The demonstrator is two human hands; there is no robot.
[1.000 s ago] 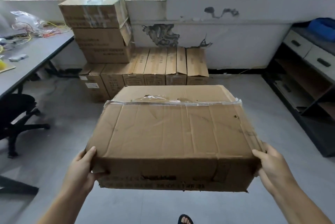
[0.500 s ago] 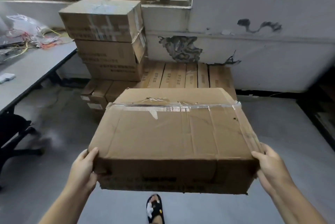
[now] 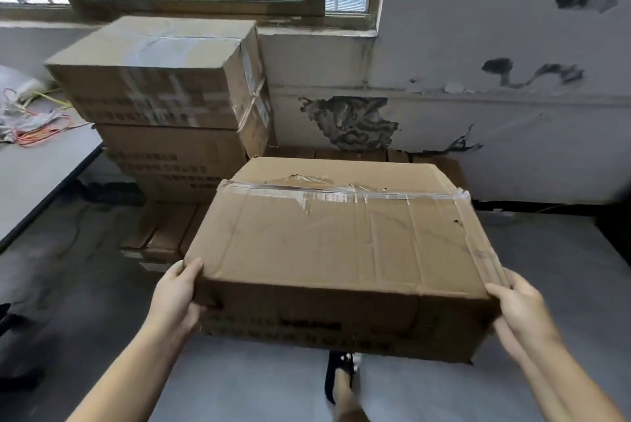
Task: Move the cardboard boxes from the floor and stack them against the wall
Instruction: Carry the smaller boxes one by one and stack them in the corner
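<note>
I carry a wide, flat cardboard box [image 3: 345, 244] with torn clear tape across its top, held in the air in front of me. My left hand [image 3: 176, 295] grips its near left corner, thumb on top. My right hand [image 3: 520, 310] grips the near right corner, fingers under the box. Against the wall [image 3: 478, 135] under the window stands a stack of large boxes [image 3: 160, 87] on the left. A low row of boxes [image 3: 160, 234] lies on the floor beneath and behind the carried box, mostly hidden by it.
A grey table [image 3: 37, 172] with loose wires runs along the left. A dark chair base [image 3: 17, 346] sits at the lower left. My sandalled foot [image 3: 341, 384] shows below the box. Grey floor [image 3: 553, 251] lies open to the right.
I have walked closer to the wall with the box in both hands. The stack and the window now loom larger; the shelf on the right has left the view.
</note>
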